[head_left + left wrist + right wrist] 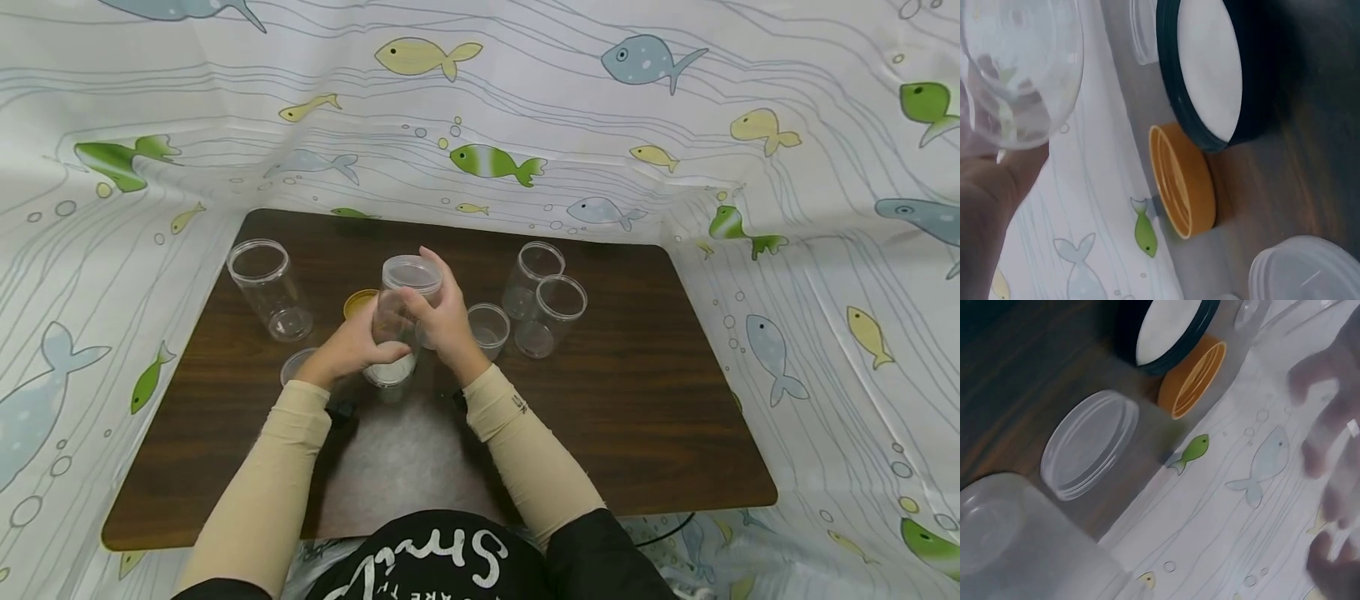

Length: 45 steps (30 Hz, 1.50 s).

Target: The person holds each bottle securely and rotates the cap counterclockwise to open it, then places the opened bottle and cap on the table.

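A clear plastic jar (401,312) is held up over the middle of the table between both hands, its round translucent top end facing up. My left hand (356,346) grips the jar's body from the left, lower down. Higher up, my right hand (444,321) wraps its right side, thumb across the front and fingers behind. The left wrist view shows the jar (1022,69) close up beside the left hand (991,194). Near the hands lie a dark lid (1172,81) with a white inside and an orange lid (1200,187). Blurred fingers (1329,450) appear in the right wrist view.
An open clear jar (270,283) stands at the table's back left. Two more, a rear jar (521,292) and a front jar (551,321), stand right of the hands beside a short clear tub (489,329). A clear lid (1088,444) lies on the table (637,400). Fish-patterned sheeting (525,100) surrounds it.
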Motion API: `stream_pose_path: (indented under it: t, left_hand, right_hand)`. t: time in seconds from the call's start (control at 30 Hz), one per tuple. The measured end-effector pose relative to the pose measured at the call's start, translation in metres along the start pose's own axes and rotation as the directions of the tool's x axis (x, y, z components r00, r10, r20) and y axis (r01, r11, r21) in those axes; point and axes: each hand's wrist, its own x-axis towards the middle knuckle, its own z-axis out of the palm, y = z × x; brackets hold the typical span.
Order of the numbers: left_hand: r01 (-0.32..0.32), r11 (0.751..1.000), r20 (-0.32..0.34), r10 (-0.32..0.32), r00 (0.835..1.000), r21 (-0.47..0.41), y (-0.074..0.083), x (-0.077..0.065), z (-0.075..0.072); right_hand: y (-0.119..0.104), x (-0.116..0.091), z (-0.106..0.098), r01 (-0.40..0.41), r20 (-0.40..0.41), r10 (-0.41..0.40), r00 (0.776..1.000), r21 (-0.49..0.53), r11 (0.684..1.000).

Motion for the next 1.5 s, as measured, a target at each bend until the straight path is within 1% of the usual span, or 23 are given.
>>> stream_pose_path:
  t: [0.07, 0.13, 0.23, 0.3, 0.4, 0.47, 0.63, 0.77, 0.8, 0.87, 0.93, 0.97, 1.03, 1.1, 1.17, 1.27, 1.37, 1.5]
  left_hand:
    - [-0.012, 1.000, 0.044, 0.013, 0.999, -0.021, 0.001, 0.000, -0.001]
    - [-0.007, 0.999, 0.081, 0.010, 0.997, -0.043, 0.003, 0.000, -0.001]
    - [0.018, 0.997, 0.120, -0.009, 0.993, -0.074, 0.004, -0.002, -0.002]
    - [0.028, 0.995, 0.143, -0.014, 0.990, -0.100, 0.002, -0.002, -0.003]
    - [0.028, 0.992, 0.160, -0.008, 0.987, -0.124, 0.000, -0.003, -0.002]
    - [0.020, 0.990, 0.167, 0.003, 0.986, -0.138, -0.001, -0.004, -0.002]
    - [0.021, 0.991, 0.147, -0.001, 0.989, -0.129, -0.002, -0.005, -0.002]
    - [0.010, 0.993, 0.119, 0.005, 0.993, -0.118, -0.002, -0.004, -0.004]
    - [0.006, 0.993, 0.110, 0.007, 0.994, -0.115, -0.003, -0.003, -0.004]
    - [0.005, 0.993, 0.083, 0.005, 0.997, -0.117, -0.003, -0.003, -0.005]
    - [0.017, 0.997, 0.025, -0.016, 1.000, -0.074, -0.003, -0.003, -0.006]
    - [0.031, 0.999, -0.015, -0.031, 0.999, -0.038, -0.004, -0.003, -0.006]
    - [0.074, 0.997, -0.105, -0.070, 0.992, 0.036, -0.004, -0.002, -0.007]
    - [0.119, 0.986, -0.181, -0.097, 0.979, 0.116, -0.004, -0.001, -0.007]
    - [0.148, 0.973, -0.220, -0.107, 0.970, 0.179, -0.004, 0.000, -0.007]
    - [0.151, 0.962, -0.234, -0.097, 0.967, 0.226, -0.004, 0.001, -0.005]
    - [0.147, 0.954, -0.238, -0.084, 0.968, 0.260, -0.003, 0.001, -0.002]
    - [0.136, 0.957, -0.239, -0.074, 0.968, 0.256, -0.005, 0.000, 0.002]
  right_hand:
    - [0.000, 0.002, -0.004, -0.005, 0.042, 0.003, 0.999, 0.057, 0.998]
    - [0.001, 0.004, -0.008, -0.023, 0.088, 0.012, 0.996, 0.117, 0.993]
    - [0.002, 0.006, -0.012, -0.065, 0.130, 0.045, 0.991, 0.161, 0.985]
    - [0.002, 0.006, -0.014, -0.094, 0.144, 0.068, 0.987, 0.186, 0.978]
    - [0.003, 0.006, -0.016, -0.115, 0.154, 0.083, 0.985, 0.214, 0.970]
    - [0.004, 0.006, -0.017, -0.116, 0.168, 0.078, 0.983, 0.230, 0.966]
    - [0.007, 0.007, -0.018, -0.108, 0.194, 0.061, 0.979, 0.241, 0.964]
    - [0.008, 0.006, -0.017, -0.108, 0.195, 0.062, 0.979, 0.236, 0.966]
    - [0.008, 0.006, -0.016, -0.101, 0.183, 0.059, 0.981, 0.231, 0.968]
    - [0.007, 0.004, -0.013, -0.055, 0.125, 0.032, 0.992, 0.186, 0.981]
    - [0.006, 0.001, -0.009, 0.010, 0.035, -0.013, 0.999, 0.083, 0.996]
    - [0.005, -0.001, -0.007, 0.037, -0.012, -0.037, 0.999, 0.018, 0.999]
    - [0.002, -0.004, -0.001, 0.065, -0.082, -0.074, 0.994, -0.114, 0.991]
    - [0.001, -0.007, 0.003, 0.055, -0.109, -0.078, 0.991, -0.201, 0.978]
    - [0.001, -0.009, 0.007, 0.028, -0.109, -0.056, 0.992, -0.238, 0.971]
    - [0.003, -0.010, 0.009, -0.011, -0.116, -0.018, 0.993, -0.247, 0.969]
    - [0.003, -0.010, 0.011, -0.032, -0.138, -0.002, 0.990, -0.244, 0.969]
    - [0.003, -0.010, 0.013, -0.043, -0.151, 0.009, 0.988, -0.221, 0.974]
